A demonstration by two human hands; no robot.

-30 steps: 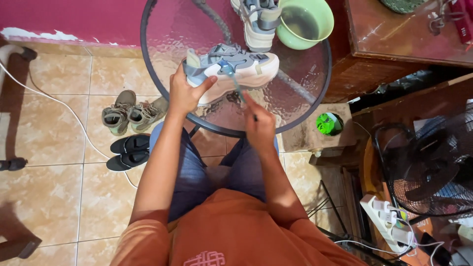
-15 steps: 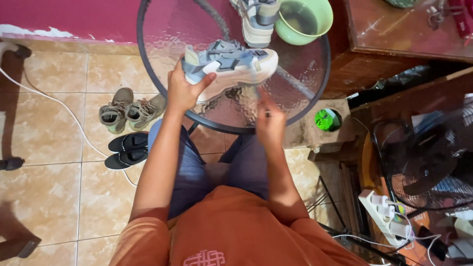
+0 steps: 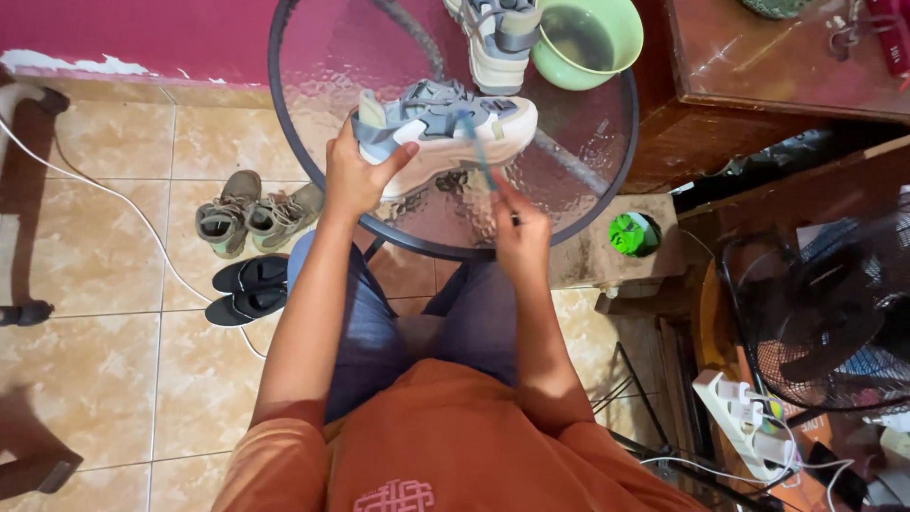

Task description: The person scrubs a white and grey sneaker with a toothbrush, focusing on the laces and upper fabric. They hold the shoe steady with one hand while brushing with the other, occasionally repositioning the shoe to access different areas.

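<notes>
The left hand grips a grey-and-white sneaker over the round glass tabletop; the right hand's fingers close on a blue brush. Its mate and a green bowl sit just behind.

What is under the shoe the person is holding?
Under the grey-and-white sneaker is the round glass table. Through the bumpy glass, dark table legs and floor show blurrily. The sneaker hides the spot directly beneath it.

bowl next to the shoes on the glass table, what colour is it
The bowl is light green, seen in the head view.
</notes>
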